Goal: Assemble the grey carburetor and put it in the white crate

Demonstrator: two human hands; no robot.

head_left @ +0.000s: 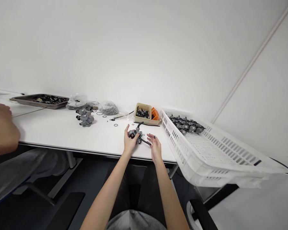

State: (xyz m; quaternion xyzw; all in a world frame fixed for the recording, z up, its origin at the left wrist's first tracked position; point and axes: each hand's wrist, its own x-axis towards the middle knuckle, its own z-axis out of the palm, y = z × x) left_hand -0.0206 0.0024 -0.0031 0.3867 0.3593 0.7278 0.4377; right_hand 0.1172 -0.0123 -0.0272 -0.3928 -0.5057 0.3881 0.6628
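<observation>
A: What is held at the centre?

B: A small grey carburetor (136, 134) with a black hose (144, 140) is held just above the near edge of the white table (62, 134). It is gripped by the left hand (130, 141), whose fingers are curled around its left side. The right hand (155, 145) is seen just beside it, fingers loosely open, with the hose's end touched or pinched at the fingertips; which of the two cannot be told.

A: What is found around it?

B: Behind it, toward the far edge, a beige tub (144, 114) of dark small parts is set, with an orange piece (155, 113) at its right side. Off the table's right edge a white slotted crate (206, 147) is tilted, with grey carburetors (186, 124) heaped at its far end.

A: And to the left?

B: Two more grey carburetors (85, 117) are placed mid-table, with black rubber rings (116, 125) scattered near them. Clear bags (108, 108) of parts and a metal tray (38, 100) are lined along the far edge. Another person's hand (1, 127) is seen at the left edge.
</observation>
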